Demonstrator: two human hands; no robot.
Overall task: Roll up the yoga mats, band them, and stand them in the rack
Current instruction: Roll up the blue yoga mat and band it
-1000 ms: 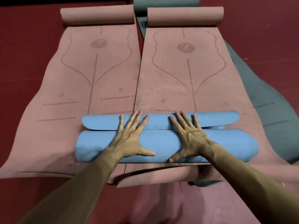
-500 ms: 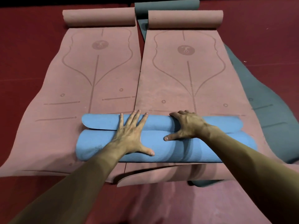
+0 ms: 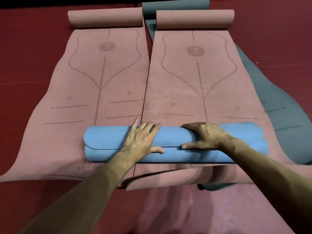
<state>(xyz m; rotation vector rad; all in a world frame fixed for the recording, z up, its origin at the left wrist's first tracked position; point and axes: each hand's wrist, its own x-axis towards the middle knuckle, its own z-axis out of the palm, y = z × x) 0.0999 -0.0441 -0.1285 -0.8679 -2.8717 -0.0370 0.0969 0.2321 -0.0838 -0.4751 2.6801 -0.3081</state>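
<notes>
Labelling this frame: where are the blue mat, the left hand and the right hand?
blue mat [image 3: 108, 141], head view, roll's left end
left hand [image 3: 141, 141], head view, back of hand
right hand [image 3: 207, 137], head view, back of hand

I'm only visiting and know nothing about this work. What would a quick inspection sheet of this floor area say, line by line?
Surface: red floor, largely covered by mats.
Job's things: blue mat, rolled up, lying crosswise over the left pink mat and right pink mat. Both pink mats lie flat with their far ends curled into small rolls. A grey mat lies partly under the right pink one. No band or rack seen.
Clutter: nothing seen.
Hands: left hand presses flat on the blue roll, fingers spread. Right hand grips the roll, fingers curled over its far side.
Cables: nothing seen.
Surroundings: nothing seen beyond the floor.
</notes>
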